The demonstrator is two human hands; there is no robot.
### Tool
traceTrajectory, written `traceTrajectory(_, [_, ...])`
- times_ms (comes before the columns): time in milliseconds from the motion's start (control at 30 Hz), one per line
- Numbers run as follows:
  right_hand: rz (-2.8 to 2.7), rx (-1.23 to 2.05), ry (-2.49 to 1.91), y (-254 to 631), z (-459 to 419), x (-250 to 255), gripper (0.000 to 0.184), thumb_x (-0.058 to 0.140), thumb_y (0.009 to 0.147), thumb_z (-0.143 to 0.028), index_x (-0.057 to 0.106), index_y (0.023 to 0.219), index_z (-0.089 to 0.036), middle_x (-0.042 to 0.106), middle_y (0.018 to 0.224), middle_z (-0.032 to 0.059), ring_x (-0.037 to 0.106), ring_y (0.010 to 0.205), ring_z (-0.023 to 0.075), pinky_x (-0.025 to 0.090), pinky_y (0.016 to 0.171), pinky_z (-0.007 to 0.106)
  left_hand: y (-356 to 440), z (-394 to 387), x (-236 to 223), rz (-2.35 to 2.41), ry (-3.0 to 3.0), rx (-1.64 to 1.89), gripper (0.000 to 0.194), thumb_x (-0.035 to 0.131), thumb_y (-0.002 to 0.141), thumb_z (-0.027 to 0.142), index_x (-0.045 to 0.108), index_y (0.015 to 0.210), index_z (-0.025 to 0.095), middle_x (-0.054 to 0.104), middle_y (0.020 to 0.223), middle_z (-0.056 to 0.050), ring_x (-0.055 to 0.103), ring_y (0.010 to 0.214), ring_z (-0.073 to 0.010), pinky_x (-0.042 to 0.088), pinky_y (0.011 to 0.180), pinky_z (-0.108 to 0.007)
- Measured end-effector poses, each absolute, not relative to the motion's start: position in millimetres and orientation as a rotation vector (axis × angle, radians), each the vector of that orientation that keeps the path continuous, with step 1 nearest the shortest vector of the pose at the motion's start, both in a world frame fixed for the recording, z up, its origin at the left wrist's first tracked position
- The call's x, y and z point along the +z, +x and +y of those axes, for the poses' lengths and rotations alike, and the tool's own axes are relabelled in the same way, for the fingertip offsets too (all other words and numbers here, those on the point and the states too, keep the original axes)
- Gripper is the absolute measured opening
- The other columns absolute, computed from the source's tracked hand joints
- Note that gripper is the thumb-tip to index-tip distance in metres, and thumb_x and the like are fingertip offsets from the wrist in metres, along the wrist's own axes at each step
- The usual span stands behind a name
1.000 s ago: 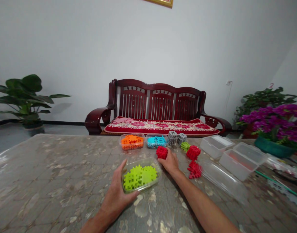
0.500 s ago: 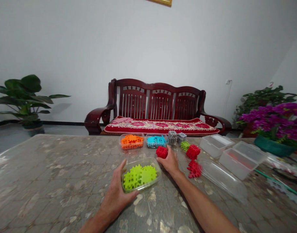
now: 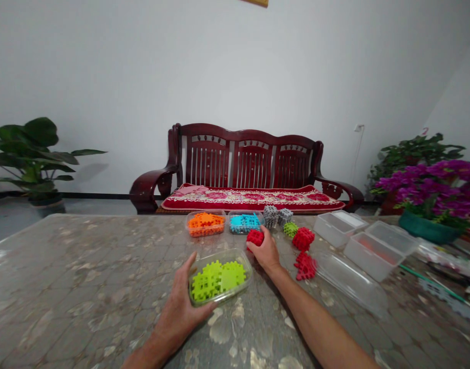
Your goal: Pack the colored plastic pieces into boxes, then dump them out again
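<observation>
My left hand [image 3: 187, 297] grips the left end of a clear plastic tub [image 3: 246, 279], thumb along its near side and fingers round the far left. Lime-green interlocking pieces [image 3: 218, 279] lie in the tub. Beyond its right end, my right hand [image 3: 266, 251] has its thumb and fingers closed around a red block cube [image 3: 254, 238] on the table. Just right of that hand are another red cube [image 3: 303, 239], a red, partly joined cluster [image 3: 305, 266] and a small lime-green cube [image 3: 291, 229]. Two grey cubes [image 3: 271, 217] stand behind them.
Tubs of orange pieces [image 3: 206, 223] and blue pieces [image 3: 245, 222] stand along the far table edge. To the right lie a clear lid [image 3: 354, 284], translucent boxes [image 3: 369, 253] and a flower pot [image 3: 425, 228]. A wooden bench [image 3: 254, 159] is behind the table.
The view has shifted slightly, so everything sits a little further left. Both hands keep nearly the same places, with the right fingers a bit closer round the red cube.
</observation>
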State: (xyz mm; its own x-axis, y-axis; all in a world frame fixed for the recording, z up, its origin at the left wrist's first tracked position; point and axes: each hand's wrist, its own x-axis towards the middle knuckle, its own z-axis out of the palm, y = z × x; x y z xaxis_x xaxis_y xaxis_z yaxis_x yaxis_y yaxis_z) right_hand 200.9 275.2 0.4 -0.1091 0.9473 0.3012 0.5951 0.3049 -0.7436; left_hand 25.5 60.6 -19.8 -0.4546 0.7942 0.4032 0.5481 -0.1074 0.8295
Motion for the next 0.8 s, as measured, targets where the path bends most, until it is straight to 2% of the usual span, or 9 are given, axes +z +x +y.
traceTrajectory(167, [-1.786,0.502,-1.289,211.3,278.0,5.4,0.083,0.072,0.072,-0.042,0.050,0.146,-0.013,0.065,0.138,0.0158,0.060,0.126,0.0322,0.044,0.112,0.043,25.0,60.3,-18.7,1.931,1.475,1.582,0.099,0.077,0.069,0.026,0.032,0.158,0.024,0.044,0.155,-0.015,0.056,0.132,-0.0371,0.044,0.113,-0.063])
traceTrajectory(300, [-1.784,0.289,-1.282,251.3,298.1,28.9,0.059,0.062,0.078,-0.036,0.059,0.134,-0.016,0.067,0.135,0.0137,0.059,0.127,0.0299,0.041,0.114,0.043,25.1,60.7,-19.7,1.937,1.485,1.601,0.099,0.077,0.068,0.025,0.034,0.157,0.025,0.046,0.154,-0.015,0.057,0.132,-0.0372,0.045,0.113,-0.062])
traceTrajectory(367, [-1.801,0.142,-1.393,279.9,311.7,43.3,0.054,0.060,0.080,-0.031,0.061,0.132,-0.018,0.066,0.136,0.0131,0.057,0.128,0.0296,0.039,0.115,0.042,25.1,60.9,-20.2,1.945,1.490,1.610,0.098,0.077,0.068,0.024,0.035,0.156,0.024,0.048,0.152,-0.015,0.058,0.131,-0.0368,0.047,0.112,-0.061])
traceTrajectory(433, [-1.821,0.031,-1.577,306.8,323.6,54.5,0.060,0.063,0.080,-0.035,0.058,0.137,-0.019,0.063,0.138,0.0141,0.056,0.129,0.0322,0.039,0.113,0.044,25.0,60.9,-20.5,1.951,1.493,1.608,0.098,0.076,0.068,0.025,0.035,0.156,0.024,0.049,0.151,-0.014,0.058,0.131,-0.0363,0.047,0.112,-0.060])
traceTrajectory(600, [-1.945,-0.011,-1.935,338.8,337.2,60.2,0.097,0.077,0.073,-0.049,0.036,0.157,-0.022,0.044,0.157,0.0183,0.050,0.136,0.0405,0.044,0.106,0.049,24.2,61.0,-20.9,1.937,1.508,1.598,0.099,0.077,0.068,0.026,0.033,0.157,0.024,0.046,0.154,-0.015,0.057,0.132,-0.0367,0.044,0.114,-0.063])
traceTrajectory(700, [-2.037,0.036,-1.998,336.6,338.4,56.9,0.104,0.080,0.072,-0.047,0.028,0.160,-0.024,0.041,0.159,0.0185,0.054,0.134,0.0399,0.047,0.102,0.049,24.3,60.9,-20.8,1.937,1.501,1.589,0.098,0.077,0.069,0.027,0.032,0.157,0.025,0.045,0.155,-0.015,0.056,0.133,-0.0371,0.044,0.114,-0.064])
traceTrajectory(800, [-2.101,0.074,-2.022,331.9,339.6,54.2,0.104,0.078,0.073,-0.039,0.024,0.161,-0.024,0.044,0.156,0.0179,0.058,0.130,0.0372,0.050,0.099,0.047,25.3,60.4,-19.7,1.936,1.498,1.587,0.098,0.076,0.070,0.027,0.032,0.157,0.024,0.044,0.156,-0.015,0.056,0.133,-0.0366,0.043,0.115,-0.064])
